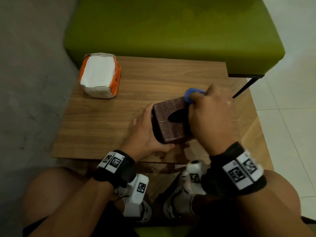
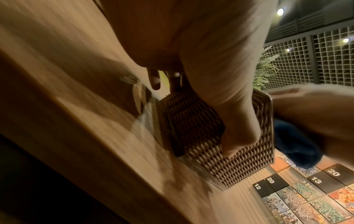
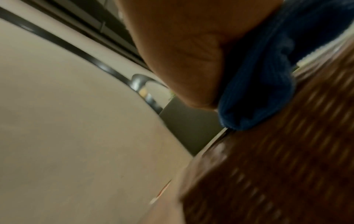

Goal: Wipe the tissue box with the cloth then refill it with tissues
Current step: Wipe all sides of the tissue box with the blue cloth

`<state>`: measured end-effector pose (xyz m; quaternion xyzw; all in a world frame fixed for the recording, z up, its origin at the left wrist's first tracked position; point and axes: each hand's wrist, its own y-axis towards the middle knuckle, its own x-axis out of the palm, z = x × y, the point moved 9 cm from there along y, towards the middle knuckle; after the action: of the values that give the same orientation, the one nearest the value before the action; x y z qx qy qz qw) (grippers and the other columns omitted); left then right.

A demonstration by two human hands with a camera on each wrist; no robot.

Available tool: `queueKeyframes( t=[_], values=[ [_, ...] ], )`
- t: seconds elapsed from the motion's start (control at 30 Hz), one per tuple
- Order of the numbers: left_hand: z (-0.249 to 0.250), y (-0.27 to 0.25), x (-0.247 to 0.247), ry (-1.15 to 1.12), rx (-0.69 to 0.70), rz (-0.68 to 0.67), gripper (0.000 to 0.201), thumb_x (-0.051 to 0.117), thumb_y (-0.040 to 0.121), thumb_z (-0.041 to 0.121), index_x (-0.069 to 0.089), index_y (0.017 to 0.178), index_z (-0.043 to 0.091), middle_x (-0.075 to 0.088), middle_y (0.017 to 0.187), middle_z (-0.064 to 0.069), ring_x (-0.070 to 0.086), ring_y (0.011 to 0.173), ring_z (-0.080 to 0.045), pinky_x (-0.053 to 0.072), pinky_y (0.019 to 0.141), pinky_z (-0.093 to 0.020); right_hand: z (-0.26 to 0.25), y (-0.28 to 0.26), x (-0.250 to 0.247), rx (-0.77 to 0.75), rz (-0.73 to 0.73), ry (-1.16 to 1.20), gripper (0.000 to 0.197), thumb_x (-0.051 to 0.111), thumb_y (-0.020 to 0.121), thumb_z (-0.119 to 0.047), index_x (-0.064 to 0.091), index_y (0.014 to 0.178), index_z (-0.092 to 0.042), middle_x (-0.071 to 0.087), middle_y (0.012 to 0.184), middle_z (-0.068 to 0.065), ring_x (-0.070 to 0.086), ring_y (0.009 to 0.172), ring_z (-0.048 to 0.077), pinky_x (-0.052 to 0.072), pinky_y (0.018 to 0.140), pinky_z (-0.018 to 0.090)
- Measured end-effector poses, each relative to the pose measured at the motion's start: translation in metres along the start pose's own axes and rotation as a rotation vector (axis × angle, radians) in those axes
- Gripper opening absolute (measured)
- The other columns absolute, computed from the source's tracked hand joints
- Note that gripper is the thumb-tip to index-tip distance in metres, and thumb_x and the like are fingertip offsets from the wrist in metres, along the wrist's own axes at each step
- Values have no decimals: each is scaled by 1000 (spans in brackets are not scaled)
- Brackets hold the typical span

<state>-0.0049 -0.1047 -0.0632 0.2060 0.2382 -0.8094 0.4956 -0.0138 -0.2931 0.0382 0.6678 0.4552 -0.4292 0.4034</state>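
A brown woven tissue box (image 1: 168, 119) with a dark oval slot in its top stands tilted on the wooden table (image 1: 102, 120). My left hand (image 1: 147, 134) grips its left side and near corner; the thumb lies across the weave (image 2: 239, 121) in the left wrist view. My right hand (image 1: 212, 117) holds a bunched blue cloth (image 1: 192, 94) and presses it on the box's far right top edge. The blue cloth (image 3: 264, 84) sits between palm and the box (image 3: 277, 166) in the right wrist view. A pack of white tissues (image 1: 100, 75) in orange wrap lies at the table's far left.
A green upholstered bench (image 1: 171, 28) with a black metal leg (image 1: 244, 88) stands behind the table. A grey wall runs along the left, white floor tiles on the right. My knees and shoes are below the table's near edge.
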Motion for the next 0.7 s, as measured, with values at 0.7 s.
queueKeyframes(
  t=[0.7],
  values=[
    [-20,-6,-2,44,-16,-20,138,95,50,64,16,162,42,46,157,12,45,143,-27,43,115,-61,22,-12,-3,-81,-8,61,30,58,98,-21,78,122,-22,49,105,8,52,96,30,46,74,44]
  ],
)
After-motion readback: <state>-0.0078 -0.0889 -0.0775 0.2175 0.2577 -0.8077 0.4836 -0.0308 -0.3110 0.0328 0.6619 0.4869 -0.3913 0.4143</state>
